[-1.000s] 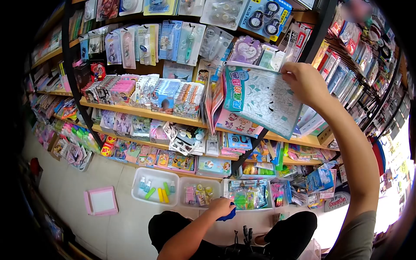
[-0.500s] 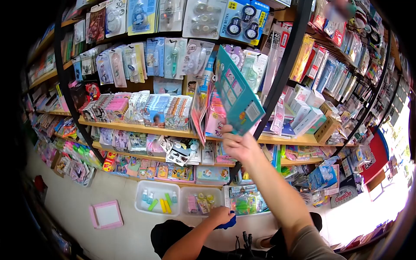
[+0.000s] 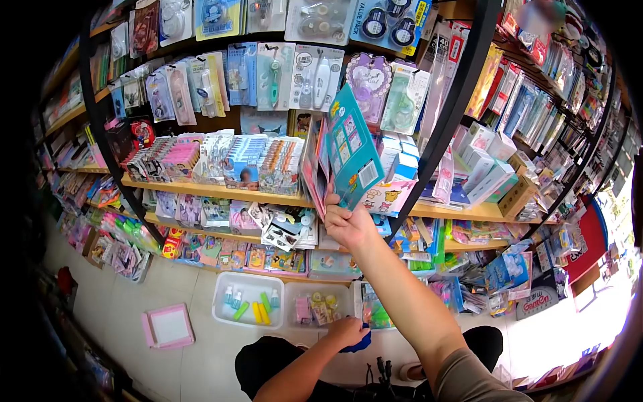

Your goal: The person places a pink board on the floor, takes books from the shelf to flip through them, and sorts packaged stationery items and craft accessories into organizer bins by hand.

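Observation:
My right hand reaches to the shelf and grips the lower edge of a thin teal booklet. Small pictures and a white barcode label show on its cover. The booklet tilts beside several upright pink and red booklets, overlapping them; I cannot tell whether they touch. Right of it, a box printed with cartoon figures holds small boxes. Low down near my knees, my left hand is closed round a bunched blue cloth, partly hidden by the fingers.
White tray on the floor holds small bottles and yellow and green sticks; a clear bin stands beside it. A pink frame lies to the left. Black shelf post rises right of my hand. Blister packs hang above.
My right hand has brought the teal booklet down and left, closer to the upright booklets. More of the cartoon box shows. The left hand stays low with the cloth; the view has shifted slightly.

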Action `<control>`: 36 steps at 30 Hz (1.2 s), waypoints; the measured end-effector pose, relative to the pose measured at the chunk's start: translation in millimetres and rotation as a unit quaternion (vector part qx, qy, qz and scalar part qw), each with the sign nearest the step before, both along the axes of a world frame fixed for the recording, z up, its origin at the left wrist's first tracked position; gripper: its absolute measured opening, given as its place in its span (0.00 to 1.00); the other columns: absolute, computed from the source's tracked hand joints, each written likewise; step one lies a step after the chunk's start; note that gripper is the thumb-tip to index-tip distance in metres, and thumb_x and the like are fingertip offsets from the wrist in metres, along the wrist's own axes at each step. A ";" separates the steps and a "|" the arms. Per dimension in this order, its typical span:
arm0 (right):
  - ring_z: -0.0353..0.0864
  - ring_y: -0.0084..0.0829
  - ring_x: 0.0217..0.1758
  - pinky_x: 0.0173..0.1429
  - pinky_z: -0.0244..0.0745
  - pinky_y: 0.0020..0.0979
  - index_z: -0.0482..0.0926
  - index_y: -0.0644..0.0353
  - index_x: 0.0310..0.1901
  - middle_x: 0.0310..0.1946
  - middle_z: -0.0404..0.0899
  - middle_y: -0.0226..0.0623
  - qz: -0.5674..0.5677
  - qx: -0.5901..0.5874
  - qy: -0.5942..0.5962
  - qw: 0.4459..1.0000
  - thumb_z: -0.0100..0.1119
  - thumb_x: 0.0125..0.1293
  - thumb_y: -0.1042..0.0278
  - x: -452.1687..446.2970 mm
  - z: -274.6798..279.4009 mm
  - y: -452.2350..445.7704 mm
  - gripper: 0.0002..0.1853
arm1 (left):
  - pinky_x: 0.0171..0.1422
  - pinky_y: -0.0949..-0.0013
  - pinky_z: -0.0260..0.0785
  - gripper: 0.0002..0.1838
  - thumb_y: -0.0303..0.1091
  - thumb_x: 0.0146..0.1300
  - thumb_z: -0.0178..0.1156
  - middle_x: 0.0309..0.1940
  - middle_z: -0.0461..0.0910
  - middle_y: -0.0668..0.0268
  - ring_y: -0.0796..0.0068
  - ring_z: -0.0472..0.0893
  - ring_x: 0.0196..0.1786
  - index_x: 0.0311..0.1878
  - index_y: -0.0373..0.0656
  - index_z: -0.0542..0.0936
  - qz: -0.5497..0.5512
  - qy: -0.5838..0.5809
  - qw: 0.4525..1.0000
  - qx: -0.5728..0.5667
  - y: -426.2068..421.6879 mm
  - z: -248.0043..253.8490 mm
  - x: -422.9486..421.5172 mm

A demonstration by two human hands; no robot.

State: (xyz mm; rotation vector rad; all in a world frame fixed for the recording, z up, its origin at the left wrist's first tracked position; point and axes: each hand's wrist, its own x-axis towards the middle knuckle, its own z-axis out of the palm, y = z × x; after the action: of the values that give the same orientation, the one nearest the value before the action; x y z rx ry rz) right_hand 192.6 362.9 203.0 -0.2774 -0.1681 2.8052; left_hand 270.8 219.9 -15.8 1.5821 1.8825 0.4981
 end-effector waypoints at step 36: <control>0.56 0.15 0.12 0.13 0.47 0.17 0.69 0.55 0.32 0.19 0.66 0.27 -0.052 0.171 -0.154 0.972 0.51 0.61 0.70 5.6 -4.4 -22.9 0.03 | 0.36 0.56 0.71 0.19 0.51 0.55 0.55 0.26 0.79 0.58 0.57 0.79 0.31 0.25 0.43 0.80 -0.015 -0.007 1.000 0.008 -1.4 -0.1 1.3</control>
State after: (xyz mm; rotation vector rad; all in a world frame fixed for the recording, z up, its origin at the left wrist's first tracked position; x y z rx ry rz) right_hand 198.2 340.1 198.6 -0.6146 -0.6776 2.5553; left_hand 272.0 218.5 -15.9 1.6095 1.8455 0.5109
